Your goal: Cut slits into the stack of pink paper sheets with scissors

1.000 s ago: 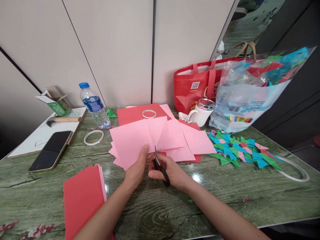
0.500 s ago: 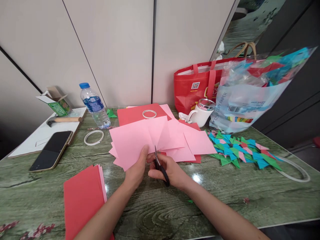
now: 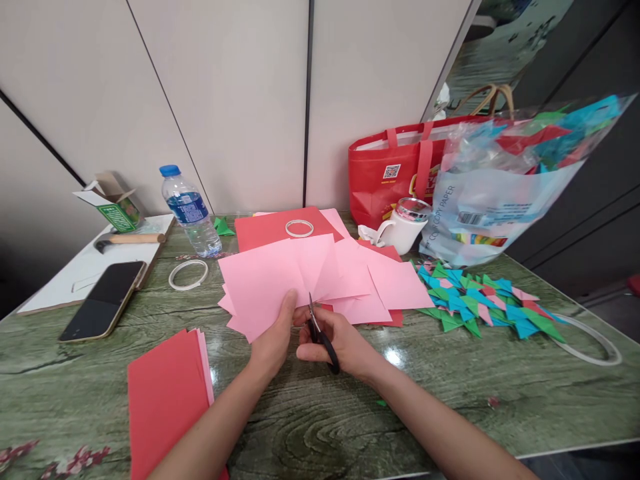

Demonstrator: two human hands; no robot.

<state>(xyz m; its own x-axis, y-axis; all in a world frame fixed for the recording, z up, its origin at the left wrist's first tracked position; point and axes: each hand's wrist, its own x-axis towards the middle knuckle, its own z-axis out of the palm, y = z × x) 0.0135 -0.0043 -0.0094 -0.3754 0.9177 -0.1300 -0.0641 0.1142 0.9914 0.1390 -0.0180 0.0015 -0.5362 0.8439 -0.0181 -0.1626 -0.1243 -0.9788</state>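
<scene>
My left hand (image 3: 274, 337) pinches the near edge of a pink paper sheet (image 3: 273, 280), thumb on top, and lifts it off the table. My right hand (image 3: 340, 343) is closed round the black handles of small scissors (image 3: 320, 330). The blades point away from me and sit at the sheet's near edge, right beside my left thumb. More pink sheets (image 3: 395, 283) lie spread behind and to the right, over red paper (image 3: 273, 227).
A red and pink paper stack (image 3: 165, 393) lies near left. A phone (image 3: 103, 300), water bottle (image 3: 190, 210), tape rings (image 3: 187, 273), white mug (image 3: 403, 227), red bag (image 3: 390, 170), plastic bag (image 3: 500, 187) and folded coloured triangles (image 3: 480, 303) ring the green table (image 3: 320, 427).
</scene>
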